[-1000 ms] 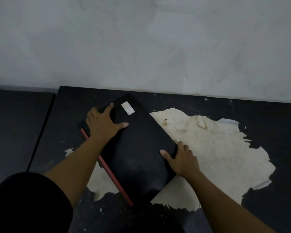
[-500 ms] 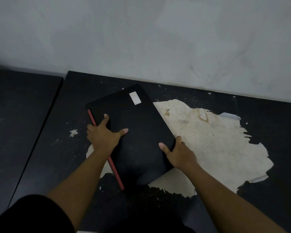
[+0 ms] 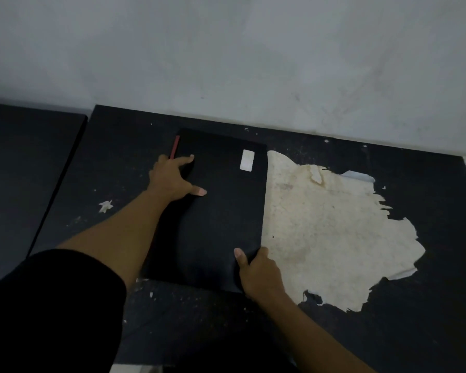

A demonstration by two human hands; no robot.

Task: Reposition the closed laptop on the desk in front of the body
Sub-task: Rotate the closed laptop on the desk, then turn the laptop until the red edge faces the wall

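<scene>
The closed black laptop (image 3: pixel 218 211) lies flat on the dark desk (image 3: pixel 119 157), its long sides running away from me. A red strip shows along its left edge and a small white sticker (image 3: pixel 247 160) sits near its far right corner. My left hand (image 3: pixel 172 176) grips the laptop's left edge near the far end, thumb pressed on the lid. My right hand (image 3: pixel 258 273) holds the near right corner, thumb on top and fingers at the right edge.
A large patch of peeled, cream-coloured surface (image 3: pixel 334 224) spreads over the desk right of the laptop. A grey wall (image 3: pixel 253 63) stands directly behind the desk. A second dark desk (image 3: pixel 24 170) adjoins on the left, across a narrow gap.
The laptop has turned clockwise from a diagonal lie to roughly square with the desk. My left hand slid toward the far end of the left edge; my right hand stayed at the near right corner.
</scene>
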